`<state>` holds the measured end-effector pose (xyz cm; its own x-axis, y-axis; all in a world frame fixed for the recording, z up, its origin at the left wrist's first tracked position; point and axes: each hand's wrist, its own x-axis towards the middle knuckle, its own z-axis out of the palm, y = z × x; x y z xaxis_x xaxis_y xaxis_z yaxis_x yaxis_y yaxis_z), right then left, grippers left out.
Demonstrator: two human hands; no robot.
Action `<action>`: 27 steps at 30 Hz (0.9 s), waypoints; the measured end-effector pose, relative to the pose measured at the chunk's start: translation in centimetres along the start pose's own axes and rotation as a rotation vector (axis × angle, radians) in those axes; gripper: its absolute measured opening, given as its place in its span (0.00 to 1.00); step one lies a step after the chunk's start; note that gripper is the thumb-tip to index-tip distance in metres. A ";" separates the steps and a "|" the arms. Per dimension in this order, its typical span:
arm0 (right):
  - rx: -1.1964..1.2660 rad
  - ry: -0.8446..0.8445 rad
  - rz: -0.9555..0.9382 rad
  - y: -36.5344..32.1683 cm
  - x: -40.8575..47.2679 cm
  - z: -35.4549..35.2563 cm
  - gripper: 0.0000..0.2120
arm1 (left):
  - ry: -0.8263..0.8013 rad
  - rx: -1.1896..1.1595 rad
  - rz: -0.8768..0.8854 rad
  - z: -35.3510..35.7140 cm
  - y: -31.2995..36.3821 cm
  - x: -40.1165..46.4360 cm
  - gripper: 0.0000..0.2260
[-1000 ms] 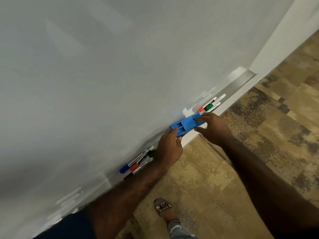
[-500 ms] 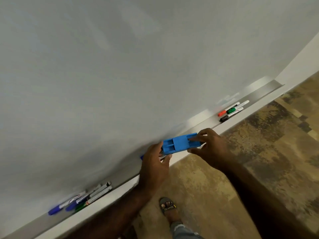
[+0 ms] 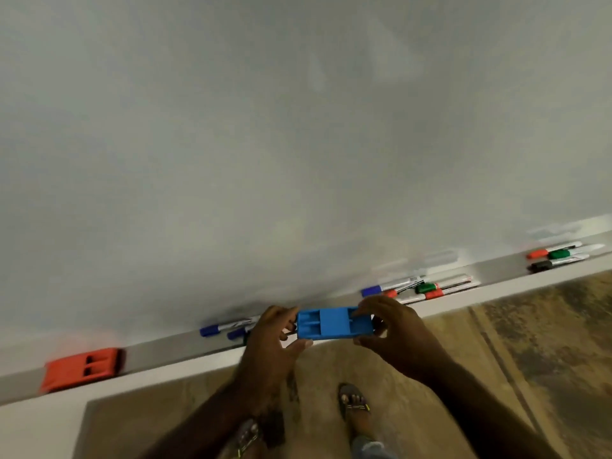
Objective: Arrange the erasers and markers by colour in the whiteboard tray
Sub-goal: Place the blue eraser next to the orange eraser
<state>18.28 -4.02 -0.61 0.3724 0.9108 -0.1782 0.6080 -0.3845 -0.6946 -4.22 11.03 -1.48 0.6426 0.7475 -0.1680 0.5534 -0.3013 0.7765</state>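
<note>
Head view, looking down along a whiteboard (image 3: pixel 298 127) to its tray (image 3: pixel 172 346), which runs from the lower left of the frame up to the right edge. At lower centre, the left hand (image 3: pixel 270 346) and the right hand (image 3: pixel 394 332) grasp a blue eraser (image 3: pixel 332 324) by its two short ends, fingers curled over the top and thumbs beneath; it is held level, just in front of the tray's front lip and apparently clear of it.

Directly behind the left hand lie two blue-capped markers (image 3: pixel 225 327). At the lower left an orange eraser (image 3: pixel 82 367) rests in the tray. To the right of centre sits a mixed cluster of markers (image 3: pixel 420 286) with blue, red and green caps; at the far right edge lies a second group (image 3: pixel 559 255) capped red, green and black.

Judged risks: the eraser is pinched only at its ends, so a loosened thumb could let it fall to the floor (image 3: pixel 496 376) beside the sandalled feet. Set down carelessly, it could knock the blue markers, which would probably roll over the shallow lip. Motion blur suggests the head is turning, which may spoil the aim.
</note>
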 end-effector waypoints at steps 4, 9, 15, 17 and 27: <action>-0.032 -0.068 -0.060 -4.1 1.5 3.6 0.25 | 0.002 0.081 0.008 -4.9 -4.1 -2.4 0.23; -0.040 -0.145 -0.073 -9.1 3.9 8.6 0.32 | 0.054 0.182 0.017 -10.4 -9.3 -5.0 0.25; -0.008 -0.177 -0.122 -14.6 5.4 15.0 0.31 | 0.100 0.281 -0.050 -15.9 -14.3 -7.6 0.26; 0.009 -0.172 -0.133 -16.3 5.8 16.9 0.31 | 0.124 0.292 -0.069 -17.1 -15.8 -8.4 0.26; 0.061 -0.134 -0.140 -22.2 8.1 25.5 0.28 | 0.245 0.311 -0.219 -21.8 -22.4 -10.1 0.21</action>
<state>-10.11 15.72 -4.37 0.1882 0.9680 -0.1658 0.6019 -0.2471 -0.7594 -34.66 23.16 -3.97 0.3691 0.9203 -0.1301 0.8193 -0.2561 0.5130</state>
